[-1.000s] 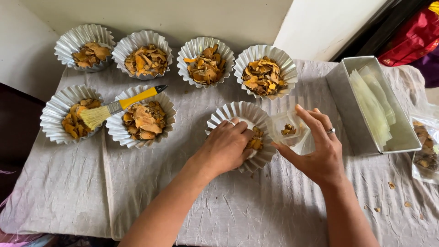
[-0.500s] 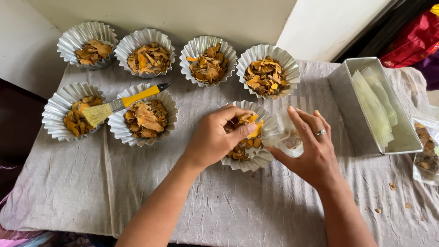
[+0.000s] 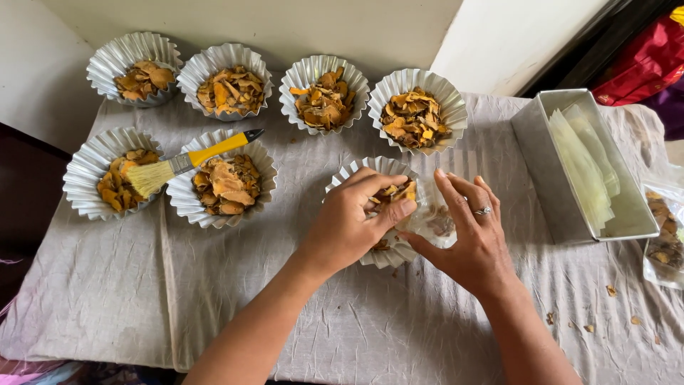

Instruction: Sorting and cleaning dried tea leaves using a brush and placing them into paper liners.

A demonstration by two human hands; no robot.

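Start at the far left: two filled foil cups (image 3: 107,171) sit there with a yellow-handled brush (image 3: 189,160) lying across them, well clear of your work, so leave them be. Behind, four more filled cups (image 3: 324,93) stand in a row along the wall.

Your left hand (image 3: 349,224) is curled over the near cup (image 3: 381,253), fingers closed on a pinch of orange chips (image 3: 399,192) at the cup's right rim. Keep that pinch loose enough not to crumble the dry pieces, and keep the heel of the hand on the cup so the light foil does not slide on the cloth (image 3: 142,285).

Your right hand (image 3: 474,239) lies just beside it, fingers spread flat over a small clear bag (image 3: 434,221), thumb reaching under toward the cup. Hold the bag's mouth open and close against the rim, so the chips cross no gap; crumbs (image 3: 609,290) already lie on the cloth to the right. The metal tray (image 3: 591,167) of empty bags stands farther right, with a filled bag (image 3: 666,239) at the edge.

Compared with half a second ago, your left hand has closed down tighter over the cup and hides more of the chips, and the right has flattened onto the bag. The brush and other cups have not moved.
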